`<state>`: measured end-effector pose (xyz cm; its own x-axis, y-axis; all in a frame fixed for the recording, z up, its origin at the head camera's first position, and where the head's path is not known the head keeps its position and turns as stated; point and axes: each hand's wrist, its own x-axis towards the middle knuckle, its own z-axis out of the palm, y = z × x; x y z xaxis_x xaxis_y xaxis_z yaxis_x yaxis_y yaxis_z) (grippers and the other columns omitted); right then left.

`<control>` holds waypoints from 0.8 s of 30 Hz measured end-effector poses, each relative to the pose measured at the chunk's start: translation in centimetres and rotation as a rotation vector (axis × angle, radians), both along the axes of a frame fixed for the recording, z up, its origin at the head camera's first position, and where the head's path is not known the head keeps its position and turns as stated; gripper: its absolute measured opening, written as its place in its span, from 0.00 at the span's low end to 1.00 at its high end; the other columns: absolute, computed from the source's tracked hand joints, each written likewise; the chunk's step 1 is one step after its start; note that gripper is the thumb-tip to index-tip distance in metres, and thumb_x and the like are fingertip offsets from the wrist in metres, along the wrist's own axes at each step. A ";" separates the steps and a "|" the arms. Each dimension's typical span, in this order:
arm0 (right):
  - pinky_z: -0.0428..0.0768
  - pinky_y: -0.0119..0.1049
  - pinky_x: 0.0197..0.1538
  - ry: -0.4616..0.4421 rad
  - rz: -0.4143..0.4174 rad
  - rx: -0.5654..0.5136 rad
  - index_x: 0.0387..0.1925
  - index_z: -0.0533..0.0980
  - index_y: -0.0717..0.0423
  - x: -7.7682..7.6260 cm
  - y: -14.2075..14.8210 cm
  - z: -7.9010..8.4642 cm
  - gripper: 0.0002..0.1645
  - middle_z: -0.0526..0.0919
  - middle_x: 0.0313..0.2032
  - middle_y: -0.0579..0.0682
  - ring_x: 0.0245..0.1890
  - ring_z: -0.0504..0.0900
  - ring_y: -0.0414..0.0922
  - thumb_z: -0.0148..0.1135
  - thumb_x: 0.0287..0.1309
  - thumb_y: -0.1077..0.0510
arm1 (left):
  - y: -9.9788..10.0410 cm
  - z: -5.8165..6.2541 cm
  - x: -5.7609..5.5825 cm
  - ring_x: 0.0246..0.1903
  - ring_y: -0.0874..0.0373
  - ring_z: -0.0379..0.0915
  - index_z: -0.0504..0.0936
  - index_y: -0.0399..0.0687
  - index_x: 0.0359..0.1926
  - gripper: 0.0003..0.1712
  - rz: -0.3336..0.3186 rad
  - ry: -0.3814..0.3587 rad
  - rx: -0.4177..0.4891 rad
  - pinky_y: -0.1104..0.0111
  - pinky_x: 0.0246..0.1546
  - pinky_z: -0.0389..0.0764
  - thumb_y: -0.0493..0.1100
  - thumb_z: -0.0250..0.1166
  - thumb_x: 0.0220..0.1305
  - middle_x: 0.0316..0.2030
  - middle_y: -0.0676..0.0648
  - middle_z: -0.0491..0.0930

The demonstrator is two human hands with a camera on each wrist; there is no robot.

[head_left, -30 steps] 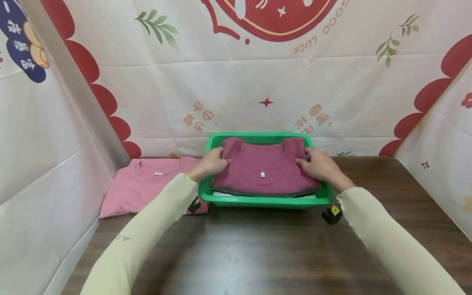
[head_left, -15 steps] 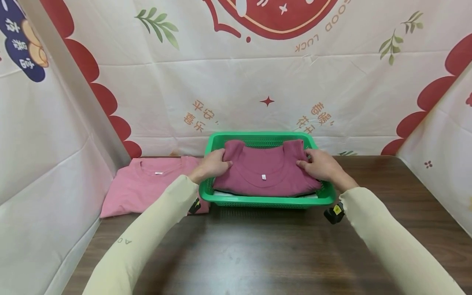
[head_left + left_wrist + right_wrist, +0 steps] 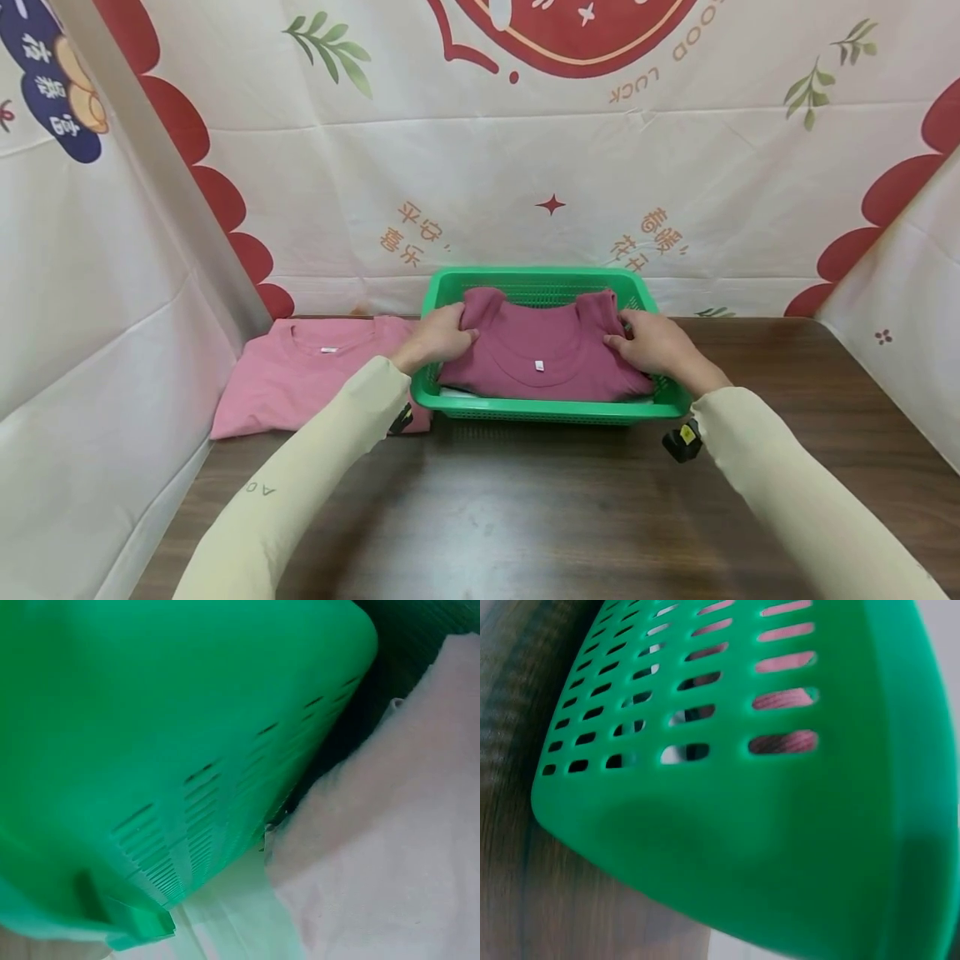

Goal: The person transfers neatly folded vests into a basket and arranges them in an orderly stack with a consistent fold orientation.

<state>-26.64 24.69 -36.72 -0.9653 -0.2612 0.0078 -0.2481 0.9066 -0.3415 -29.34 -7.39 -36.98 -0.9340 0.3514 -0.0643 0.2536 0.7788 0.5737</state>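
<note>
In the head view, a folded mauve-red T-shirt [image 3: 540, 343] with a small white neck tag lies inside a green plastic basket [image 3: 555, 408]. My left hand [image 3: 442, 335] pinches the shirt's left side, thumb on top. On the opposite side my right hand [image 3: 654, 340] grips it the same way, by the basket's right rim. A white edge of cloth shows beneath the shirt along the front. Both wrist views are filled mostly by the slotted basket walls [image 3: 165, 697] [image 3: 727, 847], with the hands' fingers hidden there.
A folded pink T-shirt [image 3: 315, 383] lies left of the basket, partly behind my left sleeve. The brown wooden table [image 3: 480, 517] extends in front. Printed white cloth [image 3: 480, 167] hangs behind and at both sides.
Both hands have lowered the mauve-red shirt slightly into the basket. Less of the cloth beneath it shows at the front edge. The head view has shifted a little.
</note>
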 end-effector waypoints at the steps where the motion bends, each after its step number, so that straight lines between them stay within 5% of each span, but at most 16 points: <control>1: 0.75 0.44 0.28 0.000 0.000 -0.003 0.41 0.74 0.64 0.0 0.0 0.0 0.16 0.82 0.31 0.59 0.25 0.75 0.49 0.57 0.62 0.53 | 0.0 0.0 0.0 0.50 0.51 0.70 0.67 0.37 0.62 0.27 -0.003 0.006 -0.005 0.56 0.50 0.75 0.46 0.55 0.67 0.57 0.39 0.73; 7: 0.74 0.43 0.26 0.018 0.003 0.007 0.39 0.75 0.63 0.0 0.0 -0.2 0.16 0.81 0.28 0.58 0.24 0.74 0.48 0.59 0.60 0.52 | 0.1 0.0 0.1 0.38 0.51 0.71 0.74 0.39 0.49 0.16 -0.022 0.034 -0.039 0.59 0.40 0.75 0.45 0.56 0.65 0.42 0.42 0.78; 16: 0.73 0.43 0.25 0.037 -0.008 0.050 0.36 0.74 0.62 0.0 -0.1 -0.4 0.15 0.79 0.25 0.56 0.23 0.73 0.48 0.58 0.60 0.52 | 0.1 0.0 -0.1 0.45 0.52 0.72 0.70 0.35 0.58 0.26 -0.037 0.034 -0.072 0.57 0.48 0.76 0.46 0.60 0.63 0.51 0.38 0.78; 24: 0.73 0.43 0.26 0.021 -0.024 0.079 0.38 0.73 0.63 0.2 -0.4 -0.3 0.17 0.78 0.25 0.56 0.23 0.73 0.48 0.58 0.61 0.51 | 0.2 0.0 -0.2 0.37 0.53 0.72 0.74 0.34 0.50 0.23 -0.038 0.056 -0.091 0.61 0.40 0.76 0.46 0.64 0.59 0.40 0.41 0.79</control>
